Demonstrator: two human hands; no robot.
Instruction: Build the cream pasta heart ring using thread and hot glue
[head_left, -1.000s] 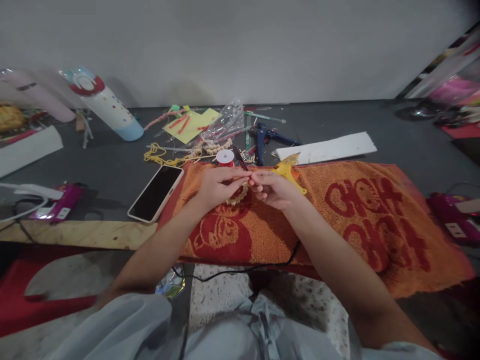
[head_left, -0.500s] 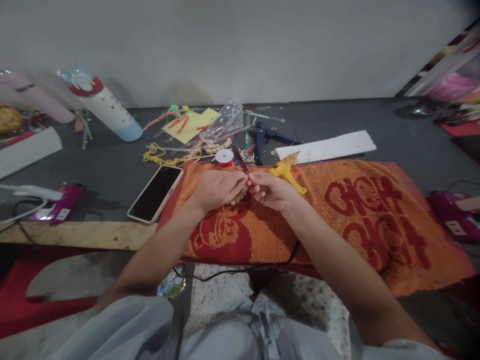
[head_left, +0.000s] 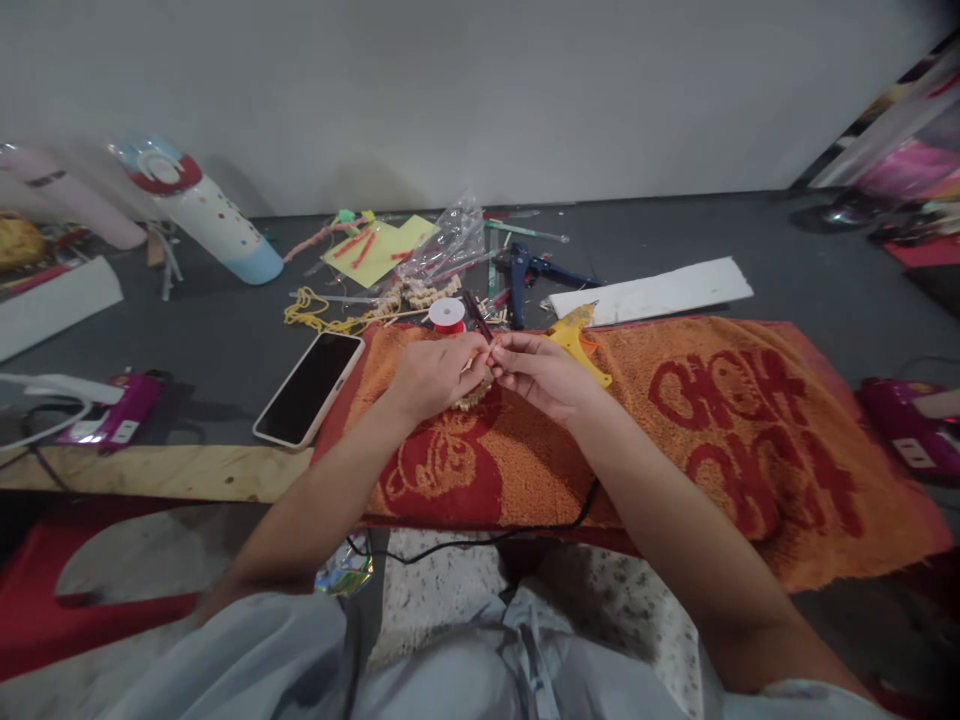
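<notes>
My left hand (head_left: 439, 376) and my right hand (head_left: 541, 374) meet fingertip to fingertip above an orange and red towel (head_left: 555, 450). Both are closed in a pinch; what lies between the fingertips is too small to make out. A small beige bumpy piece (head_left: 472, 398) shows beneath the left fingers, partly hidden by them. Just beyond the fingertips lies a dark red pen-like stick (head_left: 475, 314). Beside it stands a white-topped spool (head_left: 447, 314) with red on it. A yellow glue gun (head_left: 576, 342) rests near my right wrist.
A phone (head_left: 309, 388) lies left of the towel. Behind are yellow string (head_left: 319, 312), yellow paper (head_left: 375, 252), clear plastic (head_left: 454, 235), dark blue pliers-like tool (head_left: 521, 285) and a white strip (head_left: 660, 290). A bottle (head_left: 214, 220) leans at the left. A black cable (head_left: 480, 541) crosses the towel's front edge.
Both hands stay together over the towel, with the fingertips shifted slightly and the right fingers curled a bit differently. The surrounding things keep their places.
</notes>
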